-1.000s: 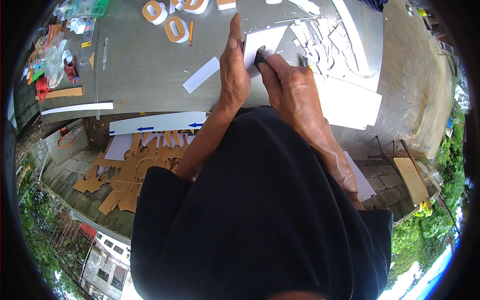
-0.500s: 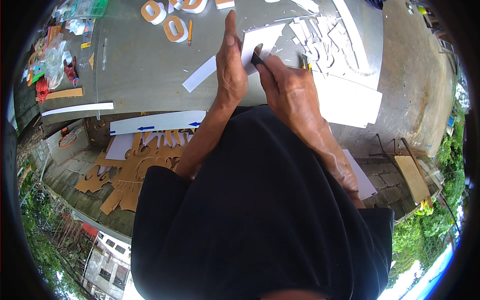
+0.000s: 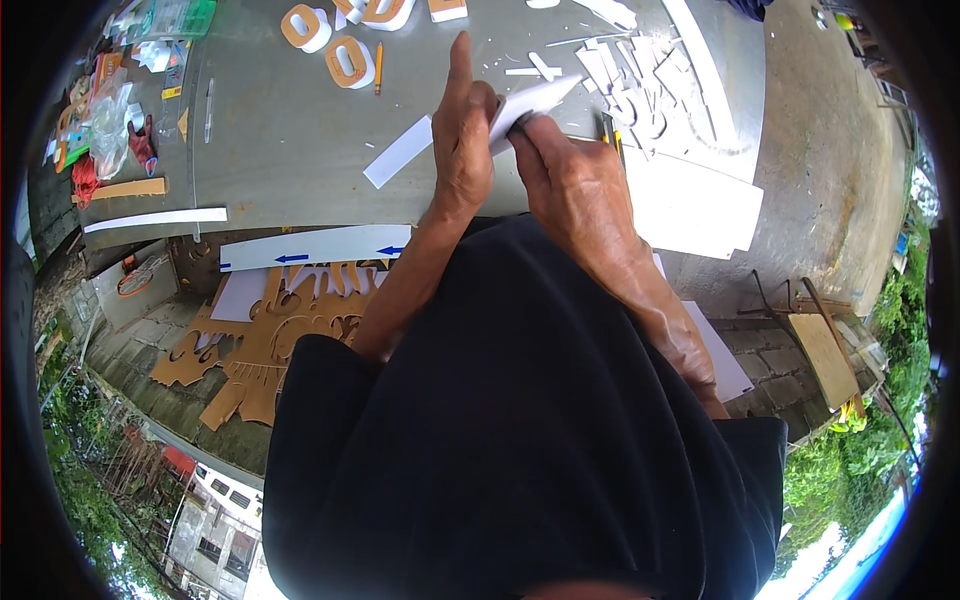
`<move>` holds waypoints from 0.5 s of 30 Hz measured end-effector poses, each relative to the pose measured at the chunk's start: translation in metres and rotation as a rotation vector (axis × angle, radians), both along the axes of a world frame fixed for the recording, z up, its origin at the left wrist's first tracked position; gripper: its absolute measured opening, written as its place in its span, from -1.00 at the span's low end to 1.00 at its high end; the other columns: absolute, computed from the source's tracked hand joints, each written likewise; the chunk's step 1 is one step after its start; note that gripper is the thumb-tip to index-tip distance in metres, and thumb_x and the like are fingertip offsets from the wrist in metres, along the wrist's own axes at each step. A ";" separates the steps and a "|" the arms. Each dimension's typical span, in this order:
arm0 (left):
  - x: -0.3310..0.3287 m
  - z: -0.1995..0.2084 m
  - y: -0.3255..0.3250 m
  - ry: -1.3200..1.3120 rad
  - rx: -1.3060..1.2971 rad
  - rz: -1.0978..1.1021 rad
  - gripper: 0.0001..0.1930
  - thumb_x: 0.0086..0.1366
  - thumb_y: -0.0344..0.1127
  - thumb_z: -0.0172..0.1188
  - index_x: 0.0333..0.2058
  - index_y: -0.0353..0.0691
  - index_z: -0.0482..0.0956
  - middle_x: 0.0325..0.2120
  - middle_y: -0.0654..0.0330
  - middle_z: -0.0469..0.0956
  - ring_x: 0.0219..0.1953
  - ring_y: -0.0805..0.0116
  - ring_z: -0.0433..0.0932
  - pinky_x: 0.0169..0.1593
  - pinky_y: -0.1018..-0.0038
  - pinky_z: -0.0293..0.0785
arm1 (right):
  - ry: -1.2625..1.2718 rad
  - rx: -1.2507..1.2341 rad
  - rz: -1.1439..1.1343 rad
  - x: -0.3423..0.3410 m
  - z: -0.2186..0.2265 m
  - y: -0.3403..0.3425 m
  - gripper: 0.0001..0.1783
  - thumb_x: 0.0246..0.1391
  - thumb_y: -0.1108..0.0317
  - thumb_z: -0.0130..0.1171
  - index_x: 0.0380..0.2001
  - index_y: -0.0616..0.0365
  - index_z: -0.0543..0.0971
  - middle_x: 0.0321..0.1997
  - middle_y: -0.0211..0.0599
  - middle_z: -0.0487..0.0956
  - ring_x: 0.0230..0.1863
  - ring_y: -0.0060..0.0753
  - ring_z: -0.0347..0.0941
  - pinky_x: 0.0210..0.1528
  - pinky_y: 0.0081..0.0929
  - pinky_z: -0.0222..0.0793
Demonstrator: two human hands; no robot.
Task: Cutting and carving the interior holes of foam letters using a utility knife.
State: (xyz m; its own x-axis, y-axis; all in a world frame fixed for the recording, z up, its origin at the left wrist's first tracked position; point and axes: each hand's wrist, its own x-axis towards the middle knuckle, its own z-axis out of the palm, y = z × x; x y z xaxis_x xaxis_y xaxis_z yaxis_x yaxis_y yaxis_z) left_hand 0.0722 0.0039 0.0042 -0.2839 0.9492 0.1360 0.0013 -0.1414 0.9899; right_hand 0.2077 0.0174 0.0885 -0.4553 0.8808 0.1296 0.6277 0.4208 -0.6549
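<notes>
Ovals (image 3: 363,65), tan-faced and white-sided, are set at the far side, left of centre, and seem finished. Nearer, a strip (image 3: 398,152) is left flat, apparently unused. The left hand's (image 3: 465,140) forefinger is raised straight; whether the card (image 3: 535,100) is gripped by its other fingers cannot be told. The card is tilted between the hands, its shaping seemingly unfinished. A dark tool (image 3: 515,128), mostly hidden, is pinched in the right hand's (image 3: 578,170) curled fingers. Farther right, cut scraps (image 3: 650,122) are heaped.
</notes>
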 end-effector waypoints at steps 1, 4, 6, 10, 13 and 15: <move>-0.003 -0.006 -0.002 0.081 0.018 -0.003 -0.29 0.53 0.09 -0.40 0.42 -0.36 0.08 -0.20 0.19 0.53 -0.19 0.43 0.50 -0.09 0.52 0.41 | -0.034 -0.047 0.002 0.005 0.000 -0.005 -0.91 0.23 0.41 0.21 -0.27 0.19 0.59 -0.69 -0.07 0.53 -0.64 -0.05 0.55 -0.57 -0.23 0.41; -0.001 -0.004 0.000 0.102 0.016 -0.008 -0.27 0.51 0.10 -0.37 0.40 -0.40 0.10 -0.21 0.19 0.52 -0.23 0.43 0.50 -0.11 0.55 0.41 | -0.042 -0.075 0.019 0.005 -0.002 -0.002 -0.89 0.21 0.42 0.19 -0.25 0.24 0.55 -0.64 -0.02 0.55 -0.61 0.04 0.56 -0.56 -0.17 0.43; 0.000 0.004 0.002 0.123 0.013 -0.018 -0.25 0.49 0.11 -0.34 0.39 -0.43 0.12 -0.23 0.19 0.52 -0.26 0.43 0.50 -0.12 0.57 0.42 | -0.013 -0.057 0.033 0.004 -0.001 0.000 -0.87 0.20 0.43 0.17 -0.25 0.28 0.51 -0.59 0.02 0.58 -0.58 0.10 0.57 -0.55 -0.11 0.45; -0.003 -0.013 0.003 0.171 -0.009 0.029 -0.22 0.47 0.15 -0.32 0.34 -0.48 0.21 -0.16 0.15 0.55 -0.29 0.42 0.55 -0.14 0.59 0.45 | -0.015 -0.058 0.076 0.012 0.000 -0.003 -0.87 0.20 0.44 0.17 -0.23 0.27 0.51 -0.63 0.01 0.56 -0.61 0.09 0.56 -0.57 -0.13 0.43; -0.001 -0.021 0.006 0.061 0.085 0.039 -0.18 0.48 0.24 -0.35 0.32 -0.46 0.24 -0.10 0.05 0.59 -0.22 0.39 0.60 -0.12 0.50 0.52 | -0.022 -0.150 0.019 0.010 0.000 -0.006 -0.88 0.19 0.44 0.18 -0.26 0.26 0.51 -0.65 0.00 0.55 -0.61 0.09 0.55 -0.58 -0.13 0.42; -0.001 -0.022 0.007 0.035 0.088 0.035 -0.18 0.48 0.25 -0.36 0.33 -0.46 0.23 -0.03 0.01 0.56 -0.20 0.37 0.60 -0.11 0.48 0.52 | 0.029 -0.037 0.013 0.006 0.000 0.000 -0.90 0.24 0.42 0.20 -0.23 0.22 0.59 -0.73 -0.11 0.50 -0.70 -0.11 0.52 -0.59 -0.23 0.37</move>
